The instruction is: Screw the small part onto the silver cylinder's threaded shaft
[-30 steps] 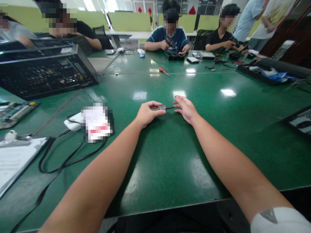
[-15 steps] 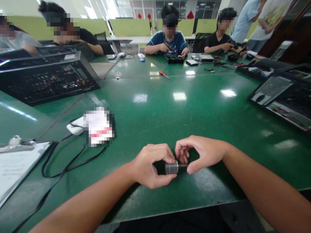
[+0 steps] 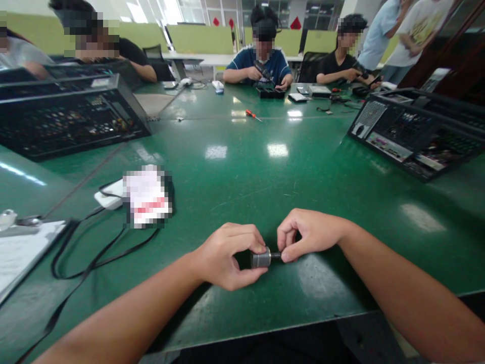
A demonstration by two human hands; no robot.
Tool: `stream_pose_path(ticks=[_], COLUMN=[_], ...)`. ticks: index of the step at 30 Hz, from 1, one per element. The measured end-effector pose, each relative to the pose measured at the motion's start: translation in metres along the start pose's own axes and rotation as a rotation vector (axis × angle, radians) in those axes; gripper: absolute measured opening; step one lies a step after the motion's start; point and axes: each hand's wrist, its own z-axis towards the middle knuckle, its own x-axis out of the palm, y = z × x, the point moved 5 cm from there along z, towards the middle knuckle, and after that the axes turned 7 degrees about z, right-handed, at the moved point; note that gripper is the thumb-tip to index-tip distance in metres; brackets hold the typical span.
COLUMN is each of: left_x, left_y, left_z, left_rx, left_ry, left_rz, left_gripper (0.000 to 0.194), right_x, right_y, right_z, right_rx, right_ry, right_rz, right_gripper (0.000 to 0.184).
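Cylinder [image 3: 260,258] lying on its side low over the near surface [image 3: 242,187], and the left hand [image 3: 223,253] has it, thumb and fingertips clamped round the body with a gap back at the palm! At the other end, the right hand [image 3: 316,231] comes to a narrow pinch, thumb and forefinger on the tip of the dark shaft [image 3: 275,256], the remaining fingers curled in. Cord [image 3: 56,273] and clipboard [image 3: 30,255] off to the left, screwdriver [image 3: 252,115] well beyond the hands, one case [image 3: 420,136] over on the right!

Glare spots tabletop [image 3: 242,187]; edges perhaps blurred.
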Motion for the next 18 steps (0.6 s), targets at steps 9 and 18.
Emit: stream_pose_path(ticks=[9, 18], left_x=[-0.016, -0.042], left_y=[0.023, 0.166], left_z=[-0.005, -0.012], left_rx=[-0.127, -0.875], left_ry=[-0.066, -0.406], left_rz=[-0.059, -0.251], left_gripper=[0.023, 0.056], right_x=[-0.034, -0.141], right_y=[-0.019, -0.038], right_z=[-0.026, 0.024], right_rx=[0.147, -0.366], right_ry=[0.098, -0.785], right_rz=[0.077, 0.516], right_gripper=[0.030, 0.040])
